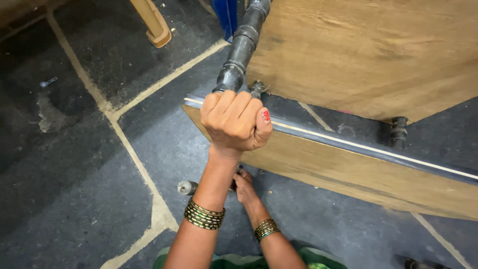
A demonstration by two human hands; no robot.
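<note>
My left hand (234, 122) is closed in a fist around the dark turned leg (242, 47) of a wooden table, just above the lower shelf (358, 169). That shelf has a dark edge strip with a pale line. The table top (368, 50) fills the upper right. My right hand (245, 185) is lower down, near the floor under the shelf's corner. Its fingers reach behind my left forearm towards a small metal cylinder (187, 188) on the floor. What they touch is hidden. Both wrists wear green and gold bangles.
A second dark leg (398, 132) stands further right between shelf and top. A tan wooden furniture foot (155, 27) and a blue object (226, 15) stand at the back. A small metal piece (48, 82) lies on the dark stone floor at left.
</note>
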